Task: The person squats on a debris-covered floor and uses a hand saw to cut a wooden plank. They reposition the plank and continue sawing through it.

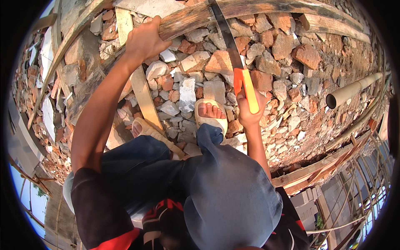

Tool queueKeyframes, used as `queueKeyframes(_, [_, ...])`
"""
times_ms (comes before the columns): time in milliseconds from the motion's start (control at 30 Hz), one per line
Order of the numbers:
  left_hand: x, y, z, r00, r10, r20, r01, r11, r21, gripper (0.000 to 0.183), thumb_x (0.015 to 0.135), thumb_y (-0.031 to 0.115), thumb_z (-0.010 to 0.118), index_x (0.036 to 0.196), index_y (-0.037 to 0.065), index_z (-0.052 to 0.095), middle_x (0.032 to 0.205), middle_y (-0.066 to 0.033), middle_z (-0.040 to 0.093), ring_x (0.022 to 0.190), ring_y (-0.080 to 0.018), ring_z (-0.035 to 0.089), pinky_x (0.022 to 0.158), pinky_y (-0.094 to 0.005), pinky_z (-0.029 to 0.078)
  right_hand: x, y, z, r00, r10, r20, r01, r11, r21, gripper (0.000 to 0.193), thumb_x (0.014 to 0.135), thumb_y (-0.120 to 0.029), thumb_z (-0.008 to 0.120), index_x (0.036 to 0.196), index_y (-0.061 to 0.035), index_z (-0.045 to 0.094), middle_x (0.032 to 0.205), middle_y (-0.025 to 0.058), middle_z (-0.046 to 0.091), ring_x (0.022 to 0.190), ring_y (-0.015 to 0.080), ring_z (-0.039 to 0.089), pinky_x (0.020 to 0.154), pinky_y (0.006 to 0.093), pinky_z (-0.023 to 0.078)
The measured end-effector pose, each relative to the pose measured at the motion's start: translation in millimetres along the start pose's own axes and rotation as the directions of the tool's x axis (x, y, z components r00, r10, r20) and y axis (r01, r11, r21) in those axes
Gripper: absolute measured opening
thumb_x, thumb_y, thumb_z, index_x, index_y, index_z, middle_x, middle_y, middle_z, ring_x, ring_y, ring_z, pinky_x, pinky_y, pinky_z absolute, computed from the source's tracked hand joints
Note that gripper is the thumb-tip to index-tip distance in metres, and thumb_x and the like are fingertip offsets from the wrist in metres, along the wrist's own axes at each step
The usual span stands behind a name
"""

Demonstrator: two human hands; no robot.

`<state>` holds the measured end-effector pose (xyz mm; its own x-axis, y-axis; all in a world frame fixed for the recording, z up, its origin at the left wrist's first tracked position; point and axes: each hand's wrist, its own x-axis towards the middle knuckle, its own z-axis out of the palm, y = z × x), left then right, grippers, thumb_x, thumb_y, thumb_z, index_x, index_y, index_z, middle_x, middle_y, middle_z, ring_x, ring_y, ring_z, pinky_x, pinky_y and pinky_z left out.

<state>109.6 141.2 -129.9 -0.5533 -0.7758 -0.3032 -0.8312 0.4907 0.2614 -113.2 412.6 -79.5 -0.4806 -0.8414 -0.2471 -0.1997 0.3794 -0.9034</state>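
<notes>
Rubble of broken brick and stone [282, 46] covers the ground of this outdoor site, and on it stand 2 feet in beige sandals [214, 122], below bent knees in blue jeans [233, 191]. Weathered wooden plank [187, 21] lies across the upper part of the view, above the rubble. Left hand [143, 41] is curled around this plank, with the thumb on its upper side. Right hand [251, 106] is closed firmly around the orange handle of a handsaw [233, 52]. The blade points away from the person and crosses the plank, to the right of the left hand; whether its teeth have entered the wood, I cannot tell. Near the left foot lies 1 pale wooden batten [146, 98], and at right a hollow tan pole [354, 90]
</notes>
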Motion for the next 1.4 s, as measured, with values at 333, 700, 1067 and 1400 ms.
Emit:
queueKeyframes(333, [5.6,8.9,-4.5,0.999,-0.011,0.036,0.011,1.000,0.004,0.056,0.073,0.039,0.082,0.107,-0.001,0.064,0.090,-0.0236,0.074,0.088,-0.0398,0.074,0.081,-0.0487,0.059,-9.6,16.7,2.9,0.990,-0.130,0.049,0.134,0.988,-0.073,0.014,0.076,-0.010,0.066,0.074,0.0007,0.056,0.057,0.0138,0.050,0.045,0.0251,0.048,0.049,0.0360,0.041])
queueKeyframes(700, [-4.0,-1.1,-15.3,0.999,0.009,0.045,-0.007,0.998,-0.054,0.065,0.071,0.040,0.082,0.114,-0.001,0.057,0.104,-0.0255,0.070,0.095,-0.0426,0.071,0.084,-0.0511,0.057,-68.6,33.2,-47.1,0.998,-0.009,0.057,0.010,1.000,-0.022,0.009,0.081,-0.007,0.059,0.078,0.0023,0.058,0.061,0.0041,0.054,0.052,0.0134,0.046,0.051,0.0306,0.038])
queueKeyframes(1067, [-34.4,-27.1,-9.4,0.996,-0.090,0.028,0.091,0.995,-0.045,0.065,0.072,0.049,0.078,0.114,0.002,0.062,0.098,-0.0220,0.073,0.089,-0.0408,0.072,0.080,-0.0487,0.057,-63.4,45.4,-53.7,0.995,0.022,0.102,-0.024,0.999,0.024,0.008,0.079,-0.005,0.060,0.080,0.0027,0.060,0.060,0.0081,0.053,0.052,0.0174,0.049,0.055,0.0321,0.041])
queueKeyframes(1400, [17.0,-28.9,-111.0,0.999,-0.022,-0.030,0.025,0.994,0.109,0.071,0.071,0.048,0.079,0.122,0.001,0.064,0.095,-0.0222,0.073,0.091,-0.0402,0.072,0.082,-0.0497,0.056,-13.8,-6.3,-38.1,0.992,-0.100,0.078,0.098,0.995,0.034,0.010,0.081,-0.006,0.060,0.075,0.0018,0.056,0.059,0.0060,0.052,0.052,0.0146,0.047,0.052,0.0318,0.039])
